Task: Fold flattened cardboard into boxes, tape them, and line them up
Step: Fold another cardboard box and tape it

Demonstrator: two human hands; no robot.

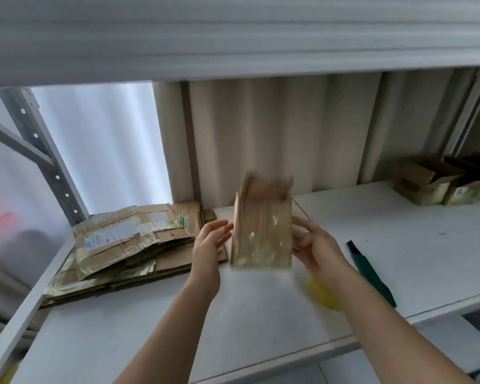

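A pile of flattened cardboard [128, 242] lies left of the blurred box [262, 231]. The left hand [209, 246], fingers straight and spread, sits at the box's left side; the right hand [315, 246], fingers loosely spread, at its right. Whether either touches, I cannot tell. Farther right lie a green knife [370, 273] and finished boxes [438, 184].

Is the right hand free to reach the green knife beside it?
Probably not yet: the right hand is steadying the cardboard piece. The green knife lies uncovered on the shelf, nothing between.
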